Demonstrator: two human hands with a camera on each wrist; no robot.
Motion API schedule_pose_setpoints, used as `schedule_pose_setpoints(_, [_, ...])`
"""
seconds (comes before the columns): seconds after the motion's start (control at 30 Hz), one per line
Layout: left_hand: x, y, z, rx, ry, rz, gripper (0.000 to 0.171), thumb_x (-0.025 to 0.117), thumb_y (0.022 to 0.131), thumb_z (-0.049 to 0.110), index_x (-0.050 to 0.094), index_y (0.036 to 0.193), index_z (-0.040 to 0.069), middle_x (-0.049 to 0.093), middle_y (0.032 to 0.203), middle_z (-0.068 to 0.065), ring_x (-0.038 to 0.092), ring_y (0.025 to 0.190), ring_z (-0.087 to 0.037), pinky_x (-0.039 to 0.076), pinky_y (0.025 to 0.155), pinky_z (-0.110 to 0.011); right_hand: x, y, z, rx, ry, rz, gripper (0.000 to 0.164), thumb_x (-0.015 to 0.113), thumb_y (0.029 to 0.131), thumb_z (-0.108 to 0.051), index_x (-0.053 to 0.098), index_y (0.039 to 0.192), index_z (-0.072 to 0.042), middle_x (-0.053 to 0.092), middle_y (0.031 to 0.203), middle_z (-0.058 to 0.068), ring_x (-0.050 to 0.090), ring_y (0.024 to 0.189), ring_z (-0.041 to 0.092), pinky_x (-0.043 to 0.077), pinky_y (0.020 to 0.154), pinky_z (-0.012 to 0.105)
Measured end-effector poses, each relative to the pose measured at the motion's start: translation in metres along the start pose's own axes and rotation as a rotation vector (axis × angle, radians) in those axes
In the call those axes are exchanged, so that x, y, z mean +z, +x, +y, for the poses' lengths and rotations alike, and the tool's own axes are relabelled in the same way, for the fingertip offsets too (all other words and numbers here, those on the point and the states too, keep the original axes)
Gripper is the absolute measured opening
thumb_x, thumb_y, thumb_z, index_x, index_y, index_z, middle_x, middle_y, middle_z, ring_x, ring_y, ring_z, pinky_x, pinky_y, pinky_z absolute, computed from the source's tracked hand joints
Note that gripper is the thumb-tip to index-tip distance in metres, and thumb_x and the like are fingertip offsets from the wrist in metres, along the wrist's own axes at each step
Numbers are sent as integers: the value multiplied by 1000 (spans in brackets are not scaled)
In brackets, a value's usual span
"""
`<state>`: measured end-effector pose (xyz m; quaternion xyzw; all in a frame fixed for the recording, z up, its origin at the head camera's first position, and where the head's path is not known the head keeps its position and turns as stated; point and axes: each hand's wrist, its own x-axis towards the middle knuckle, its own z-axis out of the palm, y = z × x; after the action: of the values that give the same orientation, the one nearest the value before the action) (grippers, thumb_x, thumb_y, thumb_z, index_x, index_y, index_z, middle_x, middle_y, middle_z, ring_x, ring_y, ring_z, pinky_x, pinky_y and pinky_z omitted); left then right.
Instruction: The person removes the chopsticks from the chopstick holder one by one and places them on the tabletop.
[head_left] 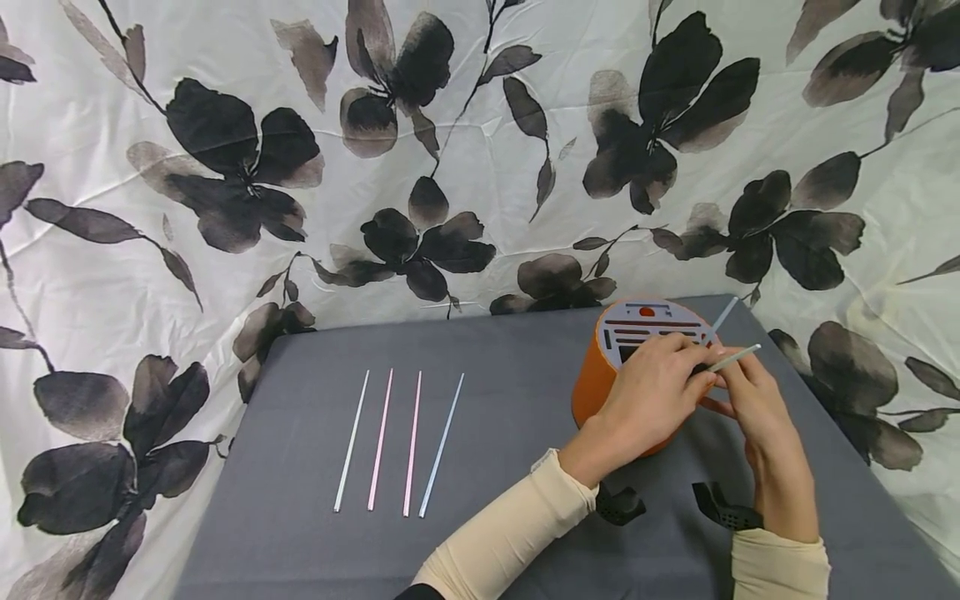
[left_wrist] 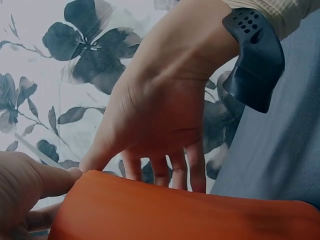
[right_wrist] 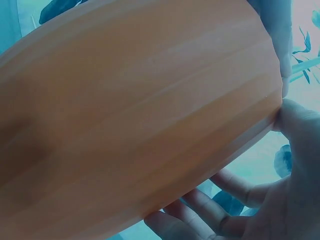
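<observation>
An orange cylinder (head_left: 592, 379) with a slotted grey top (head_left: 637, 321) stands at the table's right. My left hand (head_left: 648, 387) reaches over its near side, and thumb and index finger pinch a pale thin stick (head_left: 738, 357) that points right. A pale blue stick (head_left: 723, 317) slants up beside the top's right edge; fingers hide its lower end. My right hand (head_left: 761, 408) is at the right side, fingertips near the sticks. In the left wrist view its fingers look nearly straight behind the orange wall (left_wrist: 175, 212); in the right wrist view fingertips touch the orange wall (right_wrist: 140, 115).
Left of the cylinder several thin sticks lie side by side on the grey table (head_left: 285, 467): a white stick (head_left: 352, 442), two pink sticks, one of them the nearer pink stick (head_left: 412, 446), and a blue stick (head_left: 442, 446). A floral cloth (head_left: 480, 167) hangs behind.
</observation>
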<state>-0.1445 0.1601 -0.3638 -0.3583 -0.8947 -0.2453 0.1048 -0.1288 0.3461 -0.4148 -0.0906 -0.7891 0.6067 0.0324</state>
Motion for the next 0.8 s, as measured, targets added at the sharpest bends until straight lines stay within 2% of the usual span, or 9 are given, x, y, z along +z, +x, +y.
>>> schedule_pose_setpoints(0.2, [2, -2, 0, -11, 0, 31, 32, 60, 107, 35, 69, 137, 30, 69, 118, 13, 60, 101, 0, 45, 84, -8, 2, 0, 0, 7, 37, -3, 14, 51, 109, -46, 59, 117, -38, 59, 106, -25, 62, 90, -7, 61, 70, 18])
schedule_pose_setpoints(0.27, [2, -2, -1, -9, -18, 45, 31, 57, 108, 34, 69, 137, 29, 70, 119, 13, 61, 101, 0, 44, 84, -7, 2, -1, -1, 7, 39, -5, 15, 50, 109, -46, 59, 117, -37, 58, 106, -25, 62, 91, -8, 61, 70, 18])
schedule_pose_setpoints(0.57, [-1, -9, -2, 20, -160, 93, 32, 47, 112, 31, 65, 138, 24, 68, 132, 11, 62, 107, 1, 44, 90, -4, 2, -1, 0, 8, -54, 7, 23, 45, 110, -49, 57, 112, -30, 51, 112, -21, 58, 97, -6, 60, 72, 19])
schedule_pose_setpoints(0.8, [-13, -13, 4, 82, -335, 196, 32, 44, 114, 28, 64, 135, 16, 66, 131, 3, 60, 110, -3, 42, 95, -2, 1, -2, 1, 6, -52, 19, 22, 47, 109, -48, 57, 110, -28, 50, 110, -17, 58, 96, -4, 60, 71, 20])
